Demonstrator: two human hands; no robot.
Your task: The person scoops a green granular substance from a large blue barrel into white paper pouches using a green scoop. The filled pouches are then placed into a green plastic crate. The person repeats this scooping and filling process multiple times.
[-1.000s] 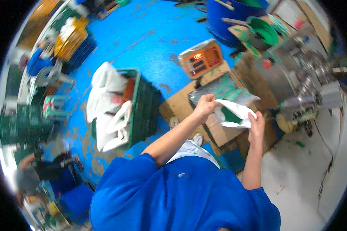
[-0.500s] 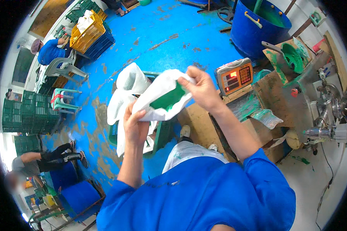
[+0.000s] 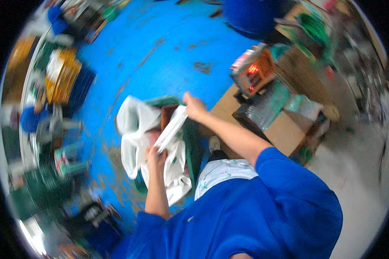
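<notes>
A white plastic bag (image 3: 172, 129) is drawn into a narrow band between my two hands, over a green crate (image 3: 195, 149). My left hand (image 3: 154, 156) is closed on its lower end. My right hand (image 3: 193, 107) grips the upper end, nearer the cardboard. More white bags (image 3: 136, 116) stand bunched in the left side of the crate, their tops spread out over its rim. Something reddish-brown shows between them. What lies inside the held bag is hidden from this angle, and motion blurs the picture.
To the right, an orange scale (image 3: 257, 71) with lit red digits stands beside cardboard (image 3: 289, 129) and crumpled plastic. A big blue drum (image 3: 250, 17) is at the far right. Yellow crates (image 3: 64, 77), a green stool (image 3: 69, 157) and a seated person (image 3: 32, 118) are at the left.
The bag has come down from in front of me to over the crate, and its mouth, which showed green contents, has been pulled into a narrow band. My view has turned.
</notes>
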